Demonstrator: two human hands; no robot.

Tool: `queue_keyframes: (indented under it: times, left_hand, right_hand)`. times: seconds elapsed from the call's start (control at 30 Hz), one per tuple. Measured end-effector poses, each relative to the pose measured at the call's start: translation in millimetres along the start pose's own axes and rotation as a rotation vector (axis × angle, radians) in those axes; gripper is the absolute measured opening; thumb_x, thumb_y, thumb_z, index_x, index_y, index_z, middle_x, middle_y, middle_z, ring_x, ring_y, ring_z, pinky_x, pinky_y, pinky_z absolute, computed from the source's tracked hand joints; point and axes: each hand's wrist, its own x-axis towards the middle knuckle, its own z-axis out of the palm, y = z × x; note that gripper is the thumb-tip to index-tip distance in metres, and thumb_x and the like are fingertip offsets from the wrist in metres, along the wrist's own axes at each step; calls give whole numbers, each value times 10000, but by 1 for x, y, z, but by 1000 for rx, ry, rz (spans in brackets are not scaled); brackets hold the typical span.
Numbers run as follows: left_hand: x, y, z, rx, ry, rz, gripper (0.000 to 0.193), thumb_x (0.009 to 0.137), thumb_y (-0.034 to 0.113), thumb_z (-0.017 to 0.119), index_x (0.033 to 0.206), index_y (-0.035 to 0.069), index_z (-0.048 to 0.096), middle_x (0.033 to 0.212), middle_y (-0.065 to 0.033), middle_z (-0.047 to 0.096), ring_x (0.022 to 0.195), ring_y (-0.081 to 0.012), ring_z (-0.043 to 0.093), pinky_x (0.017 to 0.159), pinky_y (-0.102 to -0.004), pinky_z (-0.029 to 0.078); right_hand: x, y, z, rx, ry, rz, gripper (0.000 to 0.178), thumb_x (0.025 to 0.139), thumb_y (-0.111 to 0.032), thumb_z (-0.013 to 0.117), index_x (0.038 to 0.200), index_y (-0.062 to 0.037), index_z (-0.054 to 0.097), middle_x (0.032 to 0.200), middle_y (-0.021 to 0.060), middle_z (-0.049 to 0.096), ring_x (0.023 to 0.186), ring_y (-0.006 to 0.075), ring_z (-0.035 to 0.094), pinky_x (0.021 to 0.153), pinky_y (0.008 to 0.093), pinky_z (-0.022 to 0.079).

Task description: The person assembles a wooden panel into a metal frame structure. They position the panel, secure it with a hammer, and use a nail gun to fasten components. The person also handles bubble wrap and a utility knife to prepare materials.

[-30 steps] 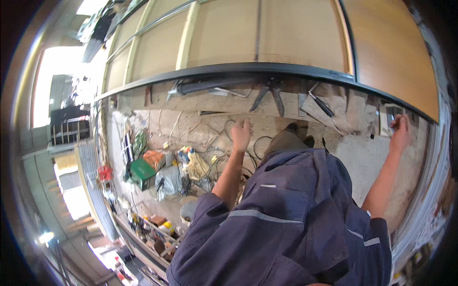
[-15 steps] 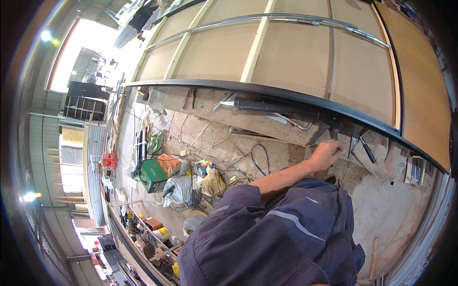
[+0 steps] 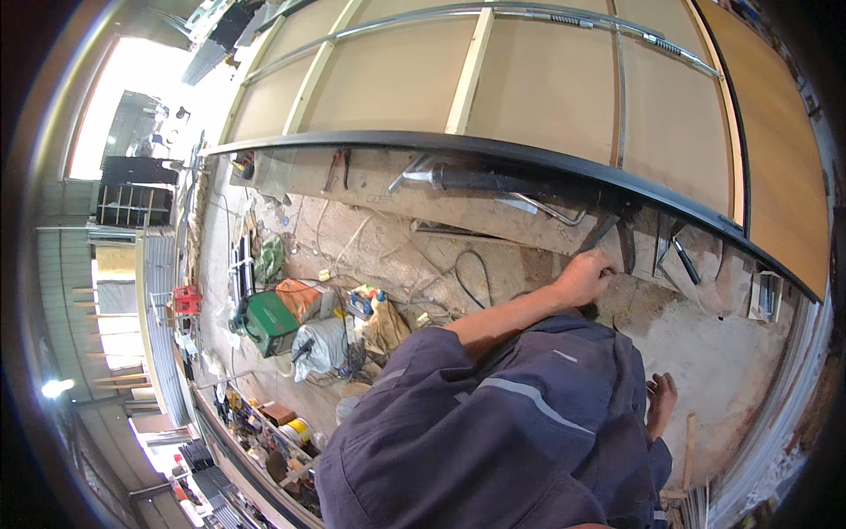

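My left hand [image 3: 585,278] is curled at the lower shelf's near edge, beside a dark two-armed tool [image 3: 624,243]. What its fingers hold, if anything, is hidden. Low at my right side, my right hand [image 3: 660,404] shows partly past my jacket, with loosely bent fingers apart and nothing visible in them. Left of the dark tool, a caulking gun [image 3: 471,180] lies under the panel's black edge, near a bent metal rod [image 3: 551,210]. Red-handled pliers [image 3: 337,169] are farther left. A black-handled tool [image 3: 686,261] rests to the right.
Above the shelf [image 3: 379,196] spreads a large framed panel [image 3: 538,97] with wooden slats and a long metal rod [image 3: 397,19]. A green machine [image 3: 270,324], bags [image 3: 319,349] and loose cables [image 3: 471,278] cover the floor at left. A small box [image 3: 765,296] stands at right.
My left hand has moved slightly left and up toward the dark tool, its fingers now more curled. My right hand has come into view at my side. The whole view has shifted a little.
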Motion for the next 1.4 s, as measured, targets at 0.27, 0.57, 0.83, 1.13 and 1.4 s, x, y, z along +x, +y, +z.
queue_keyframes:
  times: [0.27, 0.57, 0.83, 1.13, 1.4]
  left_hand:
    - [-69, -20, -32, 23, 140, -309, 188, 899, 147, 662, 1005, -3, 703, 947, -189, 717, 889, -342, 703, 773, -397, 548]
    - [-189, -89, -133, 139, 617, -636, 236, 930, 208, 627, 998, -6, 702, 940, -227, 702, 891, -405, 684, 784, -432, 533]
    - [-296, -222, -417, 348, 1166, -714, 318, 956, 256, 618, 914, -53, 677, 768, -219, 677, 721, -327, 663, 680, -425, 491]
    - [-319, -343, -849, 893, 1266, -491, 316, 948, 253, 654, 1115, -15, 674, 1003, -223, 698, 898, -342, 673, 807, -413, 513]
    - [-302, -449, -1069, 1169, 1026, -670, 848, 790, 430, 767, 1459, 30, 432, 1263, -286, 617, 1187, -436, 577, 1022, -478, 450]
  right_hand:
    - [52, 9, 41, -486, -358, 11, 458, 957, -155, 589, 1352, 67, 524, 1033, 179, 706, 746, 213, 676, 623, 325, 549]
    - [11, -97, 265, -579, -725, -178, 375, 963, -162, 561, 1262, 63, 589, 1029, 141, 705, 780, 169, 676, 660, 313, 550]
    - [-100, -121, 487, -765, -1037, -372, 235, 913, -116, 574, 1040, 53, 675, 906, 57, 685, 814, 144, 653, 739, 300, 544]
    - [-204, -83, 673, -775, -796, -210, 267, 950, -54, 541, 1171, 61, 635, 975, 124, 699, 837, 190, 675, 749, 328, 556]
    - [-211, -71, 713, -717, -536, -196, 304, 969, -67, 538, 1236, 64, 598, 971, 137, 701, 800, 181, 671, 710, 316, 556]
